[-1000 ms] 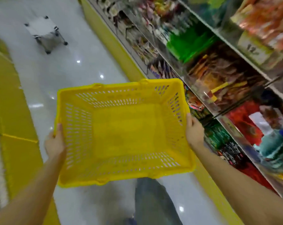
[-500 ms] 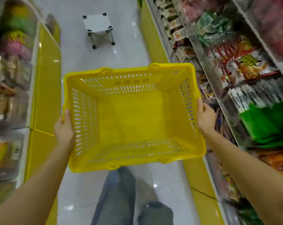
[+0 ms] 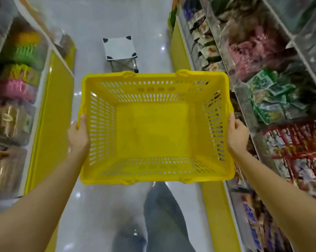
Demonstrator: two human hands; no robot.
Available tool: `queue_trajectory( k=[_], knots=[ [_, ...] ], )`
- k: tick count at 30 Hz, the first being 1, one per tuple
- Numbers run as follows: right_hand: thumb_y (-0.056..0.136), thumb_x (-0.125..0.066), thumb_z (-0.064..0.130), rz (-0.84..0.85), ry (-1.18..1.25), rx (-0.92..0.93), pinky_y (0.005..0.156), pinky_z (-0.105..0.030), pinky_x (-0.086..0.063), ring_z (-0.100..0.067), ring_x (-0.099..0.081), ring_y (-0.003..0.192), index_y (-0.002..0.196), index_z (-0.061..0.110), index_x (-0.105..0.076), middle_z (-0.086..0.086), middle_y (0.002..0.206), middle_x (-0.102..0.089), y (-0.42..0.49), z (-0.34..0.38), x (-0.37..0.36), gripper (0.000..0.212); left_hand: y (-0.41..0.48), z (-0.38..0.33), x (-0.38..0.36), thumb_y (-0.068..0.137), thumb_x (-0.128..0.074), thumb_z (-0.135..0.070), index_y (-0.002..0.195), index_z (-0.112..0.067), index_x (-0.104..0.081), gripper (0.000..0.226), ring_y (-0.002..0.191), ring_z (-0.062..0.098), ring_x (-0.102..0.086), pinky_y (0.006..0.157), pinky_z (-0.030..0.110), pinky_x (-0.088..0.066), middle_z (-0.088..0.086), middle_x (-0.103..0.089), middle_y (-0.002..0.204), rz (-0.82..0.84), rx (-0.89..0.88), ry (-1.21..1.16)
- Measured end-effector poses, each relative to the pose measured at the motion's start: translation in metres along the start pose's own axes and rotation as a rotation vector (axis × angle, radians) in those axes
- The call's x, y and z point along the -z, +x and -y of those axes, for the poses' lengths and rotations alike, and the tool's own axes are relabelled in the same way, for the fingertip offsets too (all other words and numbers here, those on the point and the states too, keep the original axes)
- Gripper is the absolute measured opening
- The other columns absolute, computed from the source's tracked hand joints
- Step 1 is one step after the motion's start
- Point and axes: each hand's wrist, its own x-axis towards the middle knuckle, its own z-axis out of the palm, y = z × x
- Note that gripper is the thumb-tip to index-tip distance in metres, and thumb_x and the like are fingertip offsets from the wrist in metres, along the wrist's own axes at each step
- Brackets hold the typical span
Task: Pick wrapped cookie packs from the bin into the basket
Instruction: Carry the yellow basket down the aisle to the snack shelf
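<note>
A yellow plastic basket (image 3: 153,139) with slotted walls hangs level in front of me over the aisle floor, with nothing inside it. My left hand (image 3: 78,134) grips its left rim, thumb over the edge. My right hand (image 3: 237,134) grips the right rim the same way. Clear-fronted bins of wrapped snack packs line the shelves on the right: green packs (image 3: 269,99), pink packs (image 3: 251,50), red packs (image 3: 295,148). Which of these hold cookies I cannot tell.
A small white stool (image 3: 119,50) stands in the aisle beyond the basket. Yellow-based shelving (image 3: 50,115) with blurred packs runs along the left. The glossy white floor lies between the two shelf rows. My leg in grey trousers (image 3: 164,215) is below the basket.
The view has swung left, from facing the right shelves to looking down the aisle. The basket has come level and centred, and the stool now sits closer. Both hands keep their hold.
</note>
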Motion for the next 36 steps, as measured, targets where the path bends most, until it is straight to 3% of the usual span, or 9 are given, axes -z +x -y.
queue_trajectory(
  k=[8,11,15,20,23,27,29,32,36],
  knots=[
    [0.097,-0.032,0.047,0.084,-0.069,0.008,0.051,-0.032,-0.024,-0.011,-0.032,0.052,0.055,0.028,-0.032,0.005,0.055,-0.036,0.144,0.071,-0.078,0.046,0.12,-0.055,-0.061,0.098,-0.038,-0.041,0.091,0.01,-0.056,0.054,0.099,0.045,-0.052,0.08,0.047,-0.038,0.037,-0.056,0.101,-0.024,0.042,-0.004],
    [0.097,-0.032,0.045,0.116,-0.081,0.009,0.053,-0.033,-0.025,-0.019,-0.04,0.056,0.063,0.012,-0.047,-0.003,0.057,-0.044,0.196,0.103,-0.117,0.05,0.178,-0.071,-0.078,0.097,-0.038,-0.042,0.097,0.013,-0.055,0.058,0.104,0.048,-0.05,0.082,0.048,-0.038,0.039,-0.054,0.106,-0.028,0.054,-0.006],
    [0.098,-0.032,0.044,0.134,-0.08,0.022,0.052,-0.037,-0.02,-0.021,-0.037,0.056,0.069,-0.002,-0.047,-0.015,0.063,-0.045,0.255,0.151,-0.167,0.057,0.265,-0.096,-0.102,0.097,-0.037,-0.044,0.111,0.014,-0.053,0.062,0.114,0.047,-0.047,0.094,0.051,-0.037,0.037,-0.052,0.118,0.004,0.107,-0.011],
    [0.098,-0.032,0.044,0.11,-0.068,0.018,0.053,-0.034,-0.016,-0.021,-0.032,0.054,0.062,0.008,-0.036,-0.013,0.056,-0.034,0.331,0.209,-0.219,0.051,0.37,-0.139,-0.137,0.096,-0.037,-0.044,0.109,0.004,-0.059,0.054,0.11,0.04,-0.052,0.092,0.049,-0.039,0.029,-0.058,0.115,0.035,0.114,-0.01],
    [0.099,-0.032,0.042,0.085,-0.066,0.016,0.055,-0.036,-0.013,-0.023,-0.035,0.056,0.063,0.001,-0.043,-0.028,0.06,-0.038,0.374,0.234,-0.25,0.055,0.428,-0.168,-0.162,0.096,-0.037,-0.046,0.113,0.003,-0.059,0.056,0.113,0.04,-0.051,0.096,0.051,-0.04,0.027,-0.058,0.118,0.063,0.099,0.001],
    [0.097,-0.028,0.05,0.096,-0.074,-0.065,0.057,-0.035,-0.03,-0.037,-0.048,0.063,0.073,-0.007,-0.05,-0.03,0.07,-0.05,0.441,0.251,-0.292,0.066,0.504,-0.205,-0.204,0.095,-0.039,-0.048,0.107,0.001,-0.061,0.055,0.109,0.038,-0.054,0.09,0.046,-0.041,0.025,-0.06,0.114,0.079,0.097,-0.001],
    [0.097,-0.027,0.05,0.118,-0.098,-0.102,0.055,-0.035,-0.034,-0.034,-0.049,0.066,0.069,-0.002,-0.05,-0.022,0.068,-0.052,0.476,0.262,-0.316,0.063,0.54,-0.221,-0.227,0.094,-0.038,-0.05,0.106,0.003,-0.06,0.059,0.108,0.039,-0.054,0.089,0.046,-0.041,0.026,-0.06,0.113,0.079,0.122,0.007],
    [0.097,-0.028,0.048,0.105,-0.123,-0.136,0.049,-0.029,-0.025,-0.024,-0.04,0.058,0.061,0.011,-0.039,-0.007,0.057,-0.042,0.523,0.283,-0.348,0.053,0.589,-0.242,-0.256,0.095,-0.037,-0.047,0.095,0.002,-0.06,0.054,0.098,0.035,-0.055,0.081,0.043,-0.039,0.024,-0.06,0.099,0.106,0.137,0.043],
    [0.097,-0.028,0.05,0.12,-0.122,-0.171,0.052,-0.032,-0.026,-0.018,-0.039,0.056,0.059,0.02,-0.039,0.0,0.056,-0.041,0.579,0.311,-0.389,0.05,0.655,-0.269,-0.291,0.095,-0.039,-0.047,0.063,-0.024,-0.042,0.04,0.08,0.016,-0.04,0.07,0.028,-0.027,-0.001,-0.041,0.064,0.109,0.15,0.083]
  ],
)
